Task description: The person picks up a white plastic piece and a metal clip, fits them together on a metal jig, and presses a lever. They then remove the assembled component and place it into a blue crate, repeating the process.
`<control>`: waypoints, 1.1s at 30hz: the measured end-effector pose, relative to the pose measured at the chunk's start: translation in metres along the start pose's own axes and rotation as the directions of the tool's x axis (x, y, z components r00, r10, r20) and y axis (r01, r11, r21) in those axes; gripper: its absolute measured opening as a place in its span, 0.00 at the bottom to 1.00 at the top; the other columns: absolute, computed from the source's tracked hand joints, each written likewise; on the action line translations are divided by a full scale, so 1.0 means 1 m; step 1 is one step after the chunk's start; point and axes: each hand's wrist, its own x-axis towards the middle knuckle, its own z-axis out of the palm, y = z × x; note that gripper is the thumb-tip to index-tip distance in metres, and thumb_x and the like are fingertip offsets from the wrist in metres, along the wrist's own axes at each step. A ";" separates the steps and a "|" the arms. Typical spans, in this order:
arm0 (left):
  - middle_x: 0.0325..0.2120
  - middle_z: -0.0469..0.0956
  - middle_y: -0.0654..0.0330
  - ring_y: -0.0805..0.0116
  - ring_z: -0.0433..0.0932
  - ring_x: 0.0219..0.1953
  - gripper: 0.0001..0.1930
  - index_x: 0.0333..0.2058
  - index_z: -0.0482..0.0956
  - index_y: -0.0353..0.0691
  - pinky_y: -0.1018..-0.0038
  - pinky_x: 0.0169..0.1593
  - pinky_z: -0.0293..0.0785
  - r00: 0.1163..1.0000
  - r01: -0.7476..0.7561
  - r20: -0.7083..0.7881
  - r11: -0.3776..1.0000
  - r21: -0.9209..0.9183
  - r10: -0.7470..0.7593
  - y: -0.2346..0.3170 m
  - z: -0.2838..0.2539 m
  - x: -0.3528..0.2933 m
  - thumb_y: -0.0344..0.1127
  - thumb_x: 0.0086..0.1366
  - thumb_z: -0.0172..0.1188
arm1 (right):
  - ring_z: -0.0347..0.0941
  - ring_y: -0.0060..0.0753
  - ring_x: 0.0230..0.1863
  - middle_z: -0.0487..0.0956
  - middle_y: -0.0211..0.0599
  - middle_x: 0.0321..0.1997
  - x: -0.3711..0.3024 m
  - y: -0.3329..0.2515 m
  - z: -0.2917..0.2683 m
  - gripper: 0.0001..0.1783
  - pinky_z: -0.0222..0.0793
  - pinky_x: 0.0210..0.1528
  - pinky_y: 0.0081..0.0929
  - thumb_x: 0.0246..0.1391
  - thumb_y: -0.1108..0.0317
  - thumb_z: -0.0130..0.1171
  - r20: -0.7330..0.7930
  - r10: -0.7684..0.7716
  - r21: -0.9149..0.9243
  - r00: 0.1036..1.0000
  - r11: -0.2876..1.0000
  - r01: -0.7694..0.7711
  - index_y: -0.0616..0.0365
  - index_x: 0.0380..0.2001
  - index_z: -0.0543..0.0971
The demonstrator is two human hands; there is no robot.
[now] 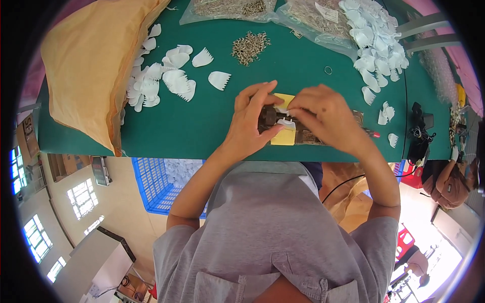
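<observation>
In front of me on the green table lies a dark metal fixture (305, 135) with yellow plates (283, 138) above and below its middle. White plastic pieces (286, 123) rest at the plates. My left hand (250, 121) curves around the fixture's left end, its thumb and fingers pressing on the white pieces from the near and far sides. My right hand (326, 118) reaches in from the right with thumb and forefinger pinched together over the middle. Whatever is in that pinch is too small or hidden to name.
Small metal clips (250, 48) form a pile at the back. Loose white toothed pieces (177, 81) lie left beside a large brown paper bag (91, 65); more are heaped right (371, 35). Clear bags (318, 25) sit behind. A blue basket (151, 187) stands below the edge. Other people are at right.
</observation>
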 end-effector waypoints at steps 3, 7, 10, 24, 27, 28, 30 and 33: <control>0.50 0.84 0.61 0.51 0.67 0.64 0.51 0.74 0.60 0.43 0.57 0.67 0.65 0.988 0.140 0.091 0.976 -0.166 -0.126 -0.004 0.002 -0.004 0.25 0.52 0.76 | 0.76 0.46 0.30 0.80 0.37 0.29 -0.008 -0.009 0.017 0.04 0.69 0.41 0.40 0.60 0.69 0.66 -0.012 0.181 0.126 0.983 0.976 -0.178 0.59 0.34 0.84; 0.49 0.84 0.61 0.54 0.69 0.63 0.49 0.73 0.60 0.41 0.61 0.65 0.69 0.990 0.103 0.107 0.987 -0.123 -0.090 -0.006 0.000 -0.002 0.23 0.53 0.75 | 0.76 0.43 0.32 0.80 0.35 0.32 -0.020 -0.014 0.023 0.06 0.69 0.41 0.39 0.56 0.70 0.69 -0.164 0.182 0.195 0.970 0.969 -0.149 0.57 0.37 0.85; 0.49 0.84 0.61 0.56 0.70 0.62 0.48 0.73 0.61 0.39 0.64 0.62 0.73 0.991 0.088 0.114 0.991 -0.103 -0.076 -0.005 -0.002 -0.001 0.22 0.54 0.74 | 0.76 0.39 0.38 0.79 0.33 0.38 -0.031 -0.029 0.013 0.12 0.71 0.40 0.36 0.49 0.73 0.69 -0.233 -0.003 -0.197 0.972 0.979 -0.044 0.57 0.39 0.85; 0.48 0.83 0.62 0.58 0.70 0.60 0.47 0.72 0.64 0.43 0.66 0.59 0.76 0.987 0.107 0.137 0.982 -0.153 -0.086 -0.006 -0.003 -0.002 0.19 0.52 0.72 | 0.77 0.39 0.37 0.80 0.39 0.37 -0.032 -0.024 0.049 0.16 0.73 0.37 0.37 0.41 0.76 0.68 -0.273 -0.241 -0.375 0.931 0.918 0.127 0.64 0.38 0.83; 0.48 0.83 0.62 0.57 0.70 0.60 0.47 0.72 0.65 0.43 0.65 0.60 0.74 0.987 0.103 0.140 0.981 -0.162 -0.081 -0.006 -0.003 -0.002 0.19 0.52 0.72 | 0.77 0.39 0.37 0.80 0.38 0.36 -0.030 -0.024 0.049 0.16 0.73 0.37 0.37 0.41 0.75 0.69 -0.240 -0.199 -0.389 0.950 0.916 0.093 0.64 0.38 0.83; 0.48 0.83 0.62 0.56 0.69 0.60 0.47 0.71 0.65 0.43 0.65 0.61 0.73 0.985 0.122 0.140 0.976 -0.178 -0.097 -0.007 -0.002 -0.002 0.19 0.52 0.72 | 0.77 0.38 0.37 0.80 0.36 0.36 -0.030 -0.024 0.050 0.16 0.72 0.37 0.36 0.41 0.75 0.70 -0.247 -0.182 -0.387 0.952 0.919 0.076 0.63 0.37 0.83; 0.48 0.84 0.62 0.56 0.69 0.60 0.46 0.71 0.66 0.43 0.64 0.62 0.72 0.984 0.137 0.140 0.971 -0.196 -0.111 -0.007 -0.001 -0.003 0.19 0.52 0.72 | 0.77 0.38 0.37 0.80 0.35 0.36 -0.029 -0.023 0.047 0.15 0.72 0.37 0.36 0.42 0.75 0.72 -0.254 -0.166 -0.387 0.953 0.920 0.057 0.62 0.37 0.83; 0.48 0.84 0.61 0.56 0.70 0.60 0.45 0.71 0.66 0.43 0.64 0.62 0.72 0.986 0.109 0.136 0.986 -0.124 -0.092 -0.006 -0.002 -0.003 0.20 0.53 0.72 | 0.76 0.39 0.37 0.82 0.34 0.37 -0.024 -0.024 0.034 0.12 0.72 0.38 0.36 0.47 0.74 0.74 -0.303 0.050 -0.072 0.952 0.995 -0.076 0.59 0.37 0.84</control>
